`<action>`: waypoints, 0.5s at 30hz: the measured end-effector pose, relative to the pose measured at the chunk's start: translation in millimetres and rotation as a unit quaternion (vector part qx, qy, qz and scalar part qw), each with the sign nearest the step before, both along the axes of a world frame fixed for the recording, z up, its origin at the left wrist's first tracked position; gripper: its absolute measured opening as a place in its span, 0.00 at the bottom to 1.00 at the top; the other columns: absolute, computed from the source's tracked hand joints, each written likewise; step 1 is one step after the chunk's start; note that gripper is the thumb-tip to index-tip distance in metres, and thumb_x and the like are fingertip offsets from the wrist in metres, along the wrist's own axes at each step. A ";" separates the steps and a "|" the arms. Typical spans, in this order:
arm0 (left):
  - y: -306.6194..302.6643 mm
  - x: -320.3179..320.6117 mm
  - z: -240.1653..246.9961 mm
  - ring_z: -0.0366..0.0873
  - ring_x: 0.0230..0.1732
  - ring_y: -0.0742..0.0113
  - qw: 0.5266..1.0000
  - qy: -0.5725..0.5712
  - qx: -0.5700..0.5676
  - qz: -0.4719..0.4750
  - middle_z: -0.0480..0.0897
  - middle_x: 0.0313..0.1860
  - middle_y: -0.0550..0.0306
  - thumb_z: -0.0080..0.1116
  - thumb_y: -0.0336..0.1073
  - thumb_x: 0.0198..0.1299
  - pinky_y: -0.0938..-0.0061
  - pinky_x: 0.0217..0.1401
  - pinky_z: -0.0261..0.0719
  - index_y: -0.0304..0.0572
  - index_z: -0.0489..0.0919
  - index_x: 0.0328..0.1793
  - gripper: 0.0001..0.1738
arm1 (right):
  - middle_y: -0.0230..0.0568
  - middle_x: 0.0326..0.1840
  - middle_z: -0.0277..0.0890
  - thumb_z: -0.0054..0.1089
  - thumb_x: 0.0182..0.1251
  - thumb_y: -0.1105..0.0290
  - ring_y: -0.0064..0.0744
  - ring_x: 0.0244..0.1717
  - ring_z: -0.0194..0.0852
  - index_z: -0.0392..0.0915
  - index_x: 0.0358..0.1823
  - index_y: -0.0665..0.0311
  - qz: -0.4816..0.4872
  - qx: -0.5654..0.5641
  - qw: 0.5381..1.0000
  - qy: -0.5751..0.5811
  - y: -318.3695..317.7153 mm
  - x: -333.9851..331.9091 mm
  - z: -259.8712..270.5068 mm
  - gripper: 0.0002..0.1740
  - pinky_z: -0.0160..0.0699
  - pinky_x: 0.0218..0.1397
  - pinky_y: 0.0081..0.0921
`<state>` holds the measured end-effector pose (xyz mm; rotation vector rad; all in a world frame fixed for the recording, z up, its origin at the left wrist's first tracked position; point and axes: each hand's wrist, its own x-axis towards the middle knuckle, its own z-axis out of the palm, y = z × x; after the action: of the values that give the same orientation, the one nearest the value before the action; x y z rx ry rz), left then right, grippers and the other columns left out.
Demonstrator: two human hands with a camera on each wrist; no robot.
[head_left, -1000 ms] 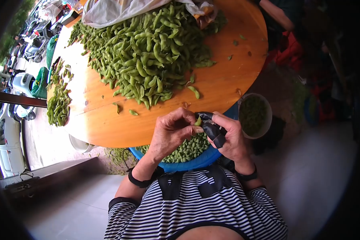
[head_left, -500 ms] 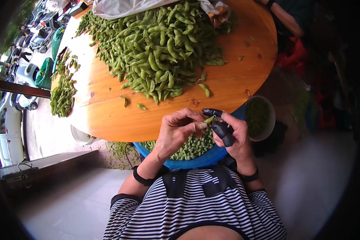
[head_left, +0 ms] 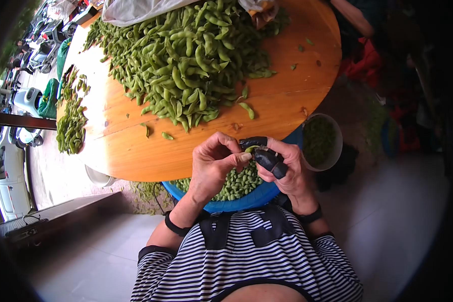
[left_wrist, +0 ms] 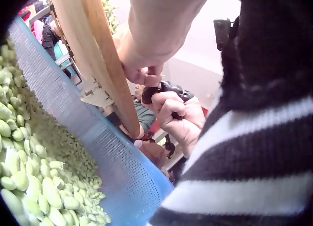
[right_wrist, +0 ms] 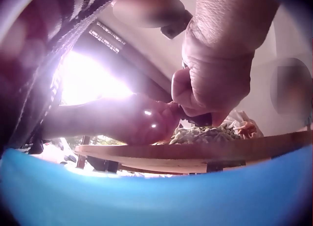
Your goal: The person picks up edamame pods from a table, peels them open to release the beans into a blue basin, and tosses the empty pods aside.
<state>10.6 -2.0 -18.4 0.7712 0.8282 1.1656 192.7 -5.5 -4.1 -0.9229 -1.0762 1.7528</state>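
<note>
Over the near table edge, my left hand point(head_left: 214, 163) pinches one end of a green soybean pod point(head_left: 251, 149) between thumb and fingertips. My right hand point(head_left: 292, 171), with black wrapping on its thumb and index finger, grips the pod's other end. Those wrapped fingers partly hide the pod. Below both hands sits a blue basket point(head_left: 236, 206) holding many shelled green beans point(head_left: 239, 185). In the left wrist view the beans point(left_wrist: 51, 187) lie beside the basket's perforated wall point(left_wrist: 122, 162). A large heap of unshelled pods point(head_left: 186, 65) covers the table beyond the hands.
The round wooden table point(head_left: 126, 161) carries a smaller pile of pods point(head_left: 71, 126) at left and a pale bag point(head_left: 141, 11) on the heap. A white bucket point(head_left: 324, 142) of green matter stands at right. Another person's arm point(head_left: 355, 17) shows at the far right.
The view shifted slightly right and back. Both hands stay together at the pod, which now sits deeper between the right hand's wrapped thumb and index finger.
</note>
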 end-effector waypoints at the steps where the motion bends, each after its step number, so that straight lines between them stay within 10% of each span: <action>1: 0.3 -1.4 0.6 0.78 0.27 0.74 1.000 0.000 -0.001 0.000 0.81 0.29 0.59 0.67 0.20 0.56 0.80 0.29 0.76 0.37 0.75 0.33 0.10 | 0.24 0.22 0.60 0.62 0.68 0.50 0.11 0.19 0.58 0.75 0.40 0.71 0.016 -0.034 0.998 0.056 0.5 0.6 -4.8 0.25 0.57 0.20 0.13; 7: 1.4 -2.9 4.2 0.79 0.27 0.71 0.963 -0.233 -0.122 -0.067 0.80 0.28 0.59 0.66 0.23 0.58 0.81 0.27 0.74 0.39 0.73 0.38 0.10 | 0.23 0.18 0.60 0.57 0.70 0.61 0.11 0.18 0.55 0.75 0.42 0.69 0.033 -0.074 0.986 0.145 1.5 0.7 -8.1 0.15 0.55 0.20 0.13; 15: -5.6 -1.7 4.2 0.77 0.27 0.76 0.994 0.101 0.031 -0.011 0.79 0.29 0.59 0.63 0.23 0.62 0.82 0.30 0.78 0.35 0.73 0.44 0.10 | 0.41 0.33 0.68 0.54 0.55 0.82 0.33 0.32 0.72 0.75 0.41 0.72 -0.013 0.167 0.952 -0.255 0.8 -5.9 13.8 0.11 0.71 0.36 0.25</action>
<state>8.9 -7.6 -14.2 0.9589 0.9526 1.1103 186.7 -4.7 9.7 -1.1924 -1.6233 1.2762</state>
